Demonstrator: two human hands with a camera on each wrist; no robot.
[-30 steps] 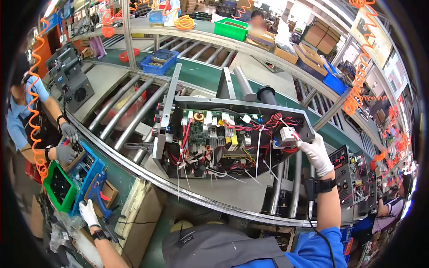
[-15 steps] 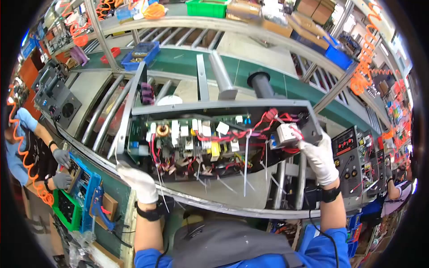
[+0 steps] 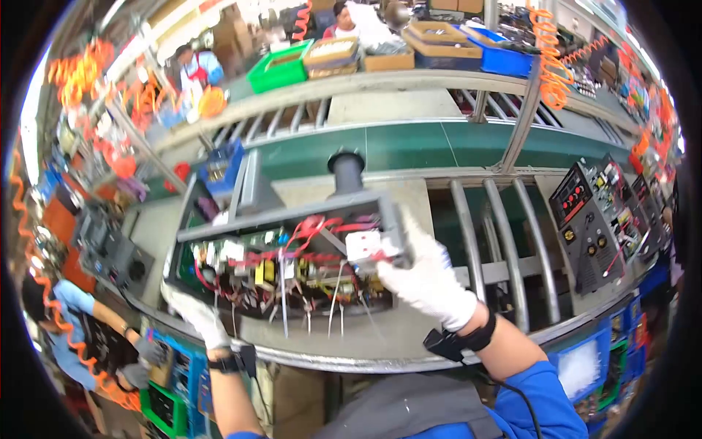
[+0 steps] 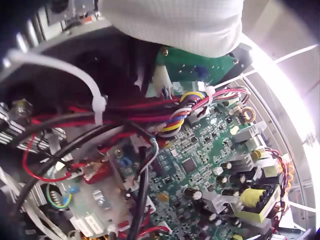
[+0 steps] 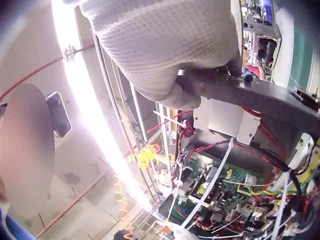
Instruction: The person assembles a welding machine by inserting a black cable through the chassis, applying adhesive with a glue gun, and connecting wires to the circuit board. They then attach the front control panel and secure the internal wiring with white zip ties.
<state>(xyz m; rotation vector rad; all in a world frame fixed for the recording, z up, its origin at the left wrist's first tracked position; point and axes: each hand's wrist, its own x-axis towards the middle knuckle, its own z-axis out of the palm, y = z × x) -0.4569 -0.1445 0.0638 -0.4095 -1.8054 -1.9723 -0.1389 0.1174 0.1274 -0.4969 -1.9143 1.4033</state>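
Note:
An open dark metal chassis (image 3: 292, 216), packed with circuit boards, wires and white cable ties, sits on the conveyor in front of me. My gloved left hand (image 3: 196, 316) grips its left end at the lower corner. In the left wrist view, that glove (image 4: 175, 25) lies over the edge beside a green circuit board (image 4: 187, 165) and a bundle of coloured wires. The right hand (image 3: 428, 282), gloved too, holds the right end panel, close to a white block (image 3: 363, 246) with red wires. Its fingers wrap over the panel's edge in the right wrist view.
Bare metal rollers (image 3: 504, 249) lie right of the chassis, then another open unit (image 3: 585, 227) with a red-marked panel. A blue bin (image 3: 221, 167) stands behind on the left. At the lower left, another person's gloved hands (image 3: 150, 351) are near a green bin (image 3: 164, 410).
My left hand has come from the bins at the left to the chassis's left end. With both hands on it, the chassis has shifted left along the conveyor, leaving rollers exposed at its right.

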